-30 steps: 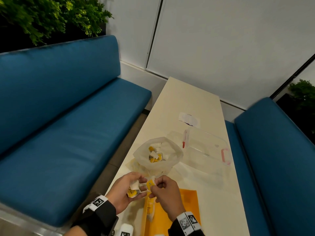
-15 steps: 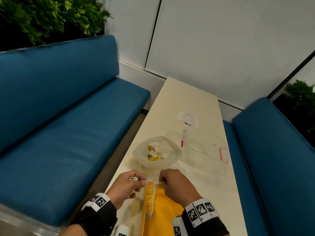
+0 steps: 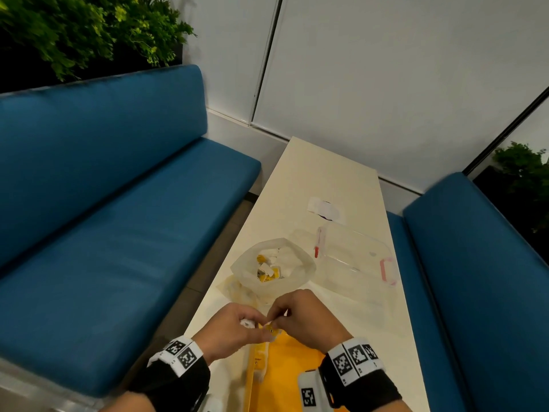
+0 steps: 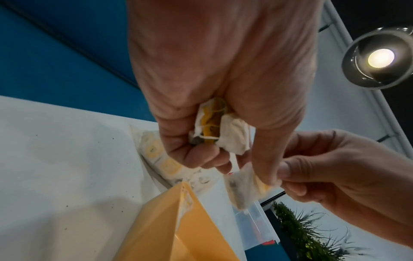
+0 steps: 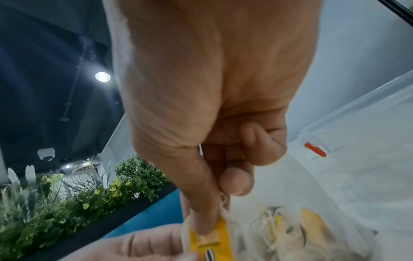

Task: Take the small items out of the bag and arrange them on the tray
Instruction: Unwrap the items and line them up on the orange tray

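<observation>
My hands meet above the far left corner of the yellow tray (image 3: 285,379). In its palm my left hand (image 3: 255,325) grips a bunch of small white-and-yellow packets (image 4: 214,128), and its thumb pinches one more packet (image 4: 243,187). That same packet (image 5: 210,243) is pinched between the thumb and forefinger of my right hand (image 3: 277,319). A row of packets (image 3: 260,361) lies along the tray's left edge. Just beyond my hands the clear plastic bag (image 3: 273,269) stands open with several packets inside.
A clear plastic box (image 3: 353,257) with pink clasps lies right of the bag. A small white wrapper (image 3: 325,209) sits farther along the narrow cream table (image 3: 326,173). Blue benches flank the table on both sides.
Half a second ago my right hand was down at the far end of the row on the tray. It has come back up to my left hand and pinches another packet.
</observation>
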A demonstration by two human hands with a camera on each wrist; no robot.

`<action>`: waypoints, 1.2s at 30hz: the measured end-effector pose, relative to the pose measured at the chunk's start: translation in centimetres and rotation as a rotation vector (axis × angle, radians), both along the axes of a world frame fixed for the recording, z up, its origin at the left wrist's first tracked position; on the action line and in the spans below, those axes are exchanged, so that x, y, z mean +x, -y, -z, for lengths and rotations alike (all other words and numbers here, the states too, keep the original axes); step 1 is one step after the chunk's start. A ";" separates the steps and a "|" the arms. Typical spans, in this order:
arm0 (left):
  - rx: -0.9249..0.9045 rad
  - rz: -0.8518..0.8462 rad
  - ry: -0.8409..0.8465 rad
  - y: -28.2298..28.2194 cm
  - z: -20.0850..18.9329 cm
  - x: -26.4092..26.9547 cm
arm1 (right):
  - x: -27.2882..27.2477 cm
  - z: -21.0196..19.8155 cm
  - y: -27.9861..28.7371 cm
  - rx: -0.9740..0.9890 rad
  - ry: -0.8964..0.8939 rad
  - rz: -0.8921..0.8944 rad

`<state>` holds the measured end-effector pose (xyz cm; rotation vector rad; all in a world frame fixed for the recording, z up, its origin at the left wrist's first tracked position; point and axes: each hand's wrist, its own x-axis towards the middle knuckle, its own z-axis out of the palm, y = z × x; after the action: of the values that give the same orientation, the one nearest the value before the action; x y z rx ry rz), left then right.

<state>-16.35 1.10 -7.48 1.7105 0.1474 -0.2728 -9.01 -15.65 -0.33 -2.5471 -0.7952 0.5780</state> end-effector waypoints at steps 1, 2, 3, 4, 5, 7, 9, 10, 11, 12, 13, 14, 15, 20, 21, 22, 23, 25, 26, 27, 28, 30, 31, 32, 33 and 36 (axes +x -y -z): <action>-0.016 -0.011 0.009 0.1 0.0 0.1 | -0.1 0.2 0.0 0.047 -0.012 0.034; -0.033 -0.034 0.007 0.2 -0.2 0.0 | -0.2 0.5 0.0 0.101 -0.028 0.080; -0.046 -0.054 0.002 0.2 -0.2 0.0 | -0.3 0.8 0.1 0.158 -0.043 0.137; -0.058 -0.069 -0.005 0.1 -0.3 0.0 | -0.4 1.1 0.3 0.212 -0.059 0.198; -0.067 -0.076 -0.005 0.1 -0.2 0.0 | -0.4 1.3 0.5 0.251 -0.077 0.254; -0.082 -0.082 0.015 0.1 -0.2 -0.2 | -0.6 1.7 0.8 0.318 -0.148 0.331; -0.091 -0.096 0.035 0.3 -0.2 -0.2 | -1.0 2.0 0.9 0.402 -0.219 0.362; -0.087 -0.099 0.038 0.4 -0.3 -0.2 | -1.1 2.1 0.9 0.436 -0.234 0.370; -0.077 -0.096 0.038 0.4 -0.2 -0.2 | -1.2 2.2 0.9 0.461 -0.240 0.377; -0.067 -0.088 0.029 0.5 -0.4 -0.3 | -1.2 2.2 0.9 0.481 -0.243 0.383; -0.055 -0.074 0.023 0.5 -0.2 -0.3 | -1.2 2.3 0.9 0.494 -0.246 0.391; -0.047 -0.066 0.014 0.5 -0.1 -0.3 | -1.1 2.4 1.0 0.504 -0.254 0.401; -0.041 -0.067 0.010 0.5 0.0 -0.3 | -1.2 2.5 1.0 0.509 -0.273 0.412; -0.022 -0.108 -0.011 0.4 0.2 -0.5 | -1.9 3.3 1.3 0.565 -0.401 0.473; -0.019 -0.112 -0.020 0.4 0.3 -0.6 | -1.8 3.4 1.4 0.564 -0.397 0.487; -0.021 -0.128 -0.037 0.3 0.5 -0.6 | -1.7 3.6 1.5 0.560 -0.388 0.500; -0.019 -0.152 -0.060 0.2 0.8 -0.6 | -1.6 3.8 1.7 0.552 -0.377 0.512; 0.021 -0.196 -0.104 -0.1 1.5 -0.7 | -1.5 4.4 2.2 0.507 -0.365 0.512; 0.059 -0.206 -0.127 -0.3 1.8 -0.8 | -1.5 4.9 2.5 0.469 -0.373 0.500; 0.099 -0.206 -0.149 -0.4 2.1 -0.8 | -1.6 5.4 2.8 0.428 -0.396 0.484; 0.134 -0.199 -0.173 -0.5 2.4 -0.9 | -1.7 6.0 3.1 0.388 -0.431 0.472; 0.169 -0.182 -0.225 -0.6 3.0 -1.1 | -2.0 7.3 3.4 0.308 -0.505 0.451; 0.174 -0.172 -0.247 -0.5 3.3 -1.1 | -2.3 7.9 3.5 0.272 -0.529 0.440; 0.181 -0.157 -0.266 -0.4 3.5 -1.2 | -2.5 8.4 3.6 0.239 -0.543 0.430; 0.183 -0.143 -0.279 -0.3 3.8 -1.3 | -2.8 8.8 3.6 0.211 -0.548 0.421; 0.192 -0.128 -0.295 0.2 4.2 -1.4 | -3.5 9.9 3.4 0.137 -0.574 0.413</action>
<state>-17.73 0.87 -11.71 1.8336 0.5127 -0.4260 -12.48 -19.03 -10.18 -2.1516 -0.0995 0.9982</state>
